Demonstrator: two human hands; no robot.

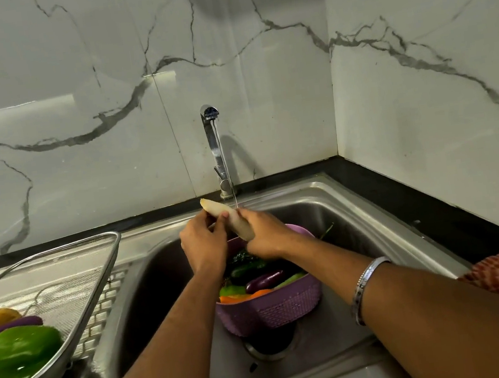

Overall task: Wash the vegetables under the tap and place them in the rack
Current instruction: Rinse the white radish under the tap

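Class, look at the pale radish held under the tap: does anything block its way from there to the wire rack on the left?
Nothing visible does. The long pale radish, held by the left hand and right hand, is above the steel sink. The wire mesh rack lies left, with open mesh beyond the green capsicum.

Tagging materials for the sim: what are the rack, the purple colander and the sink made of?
Rack: looks like metal, a fine silver wire mesh on a rod frame.
Purple colander: likely plastic, matte, moulded with small holes.
Sink: looks like stainless steel, brushed with soft reflections.
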